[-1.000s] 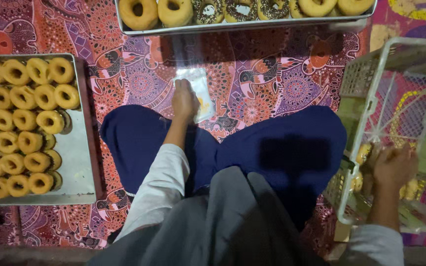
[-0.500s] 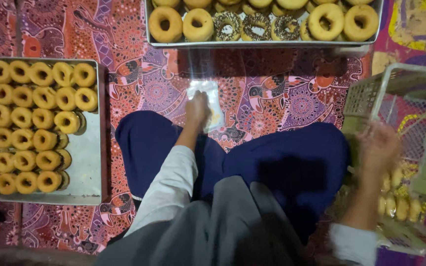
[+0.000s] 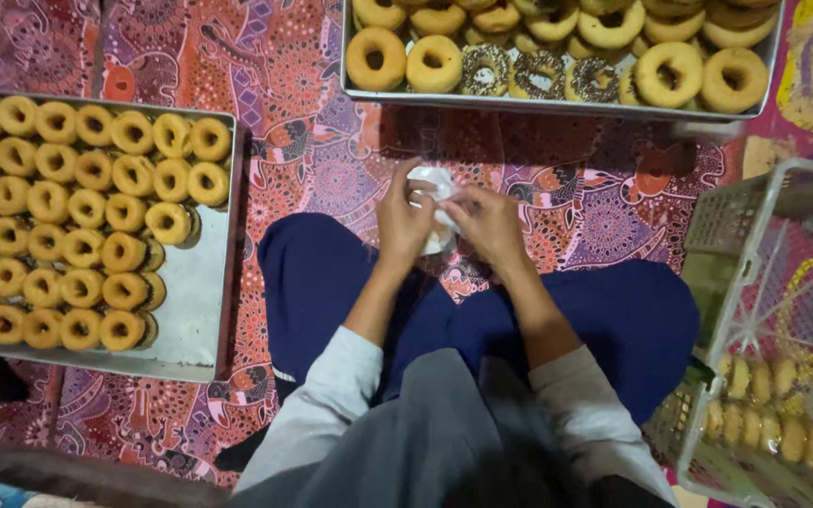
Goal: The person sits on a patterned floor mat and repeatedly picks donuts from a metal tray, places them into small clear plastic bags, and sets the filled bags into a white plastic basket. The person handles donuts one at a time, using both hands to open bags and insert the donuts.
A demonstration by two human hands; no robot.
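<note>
Plastic bag point(image 3: 433, 202), clear and crumpled, sits between both hands above the knees, mostly hidden; left hand point(image 3: 405, 221) and right hand point(image 3: 489, 224) both pinch it, fingers curled. Left donut tray point(image 3: 201, 320) cut off at edge; top tray point(image 3: 557, 102) and crate point(image 3: 745, 226) partly out of frame

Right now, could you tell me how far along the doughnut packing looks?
Done: wrapped doughnuts lie in the crate. In hand: the left hand and right hand hold a clear plastic bag. Left: many plain doughnuts on the tray.
</note>
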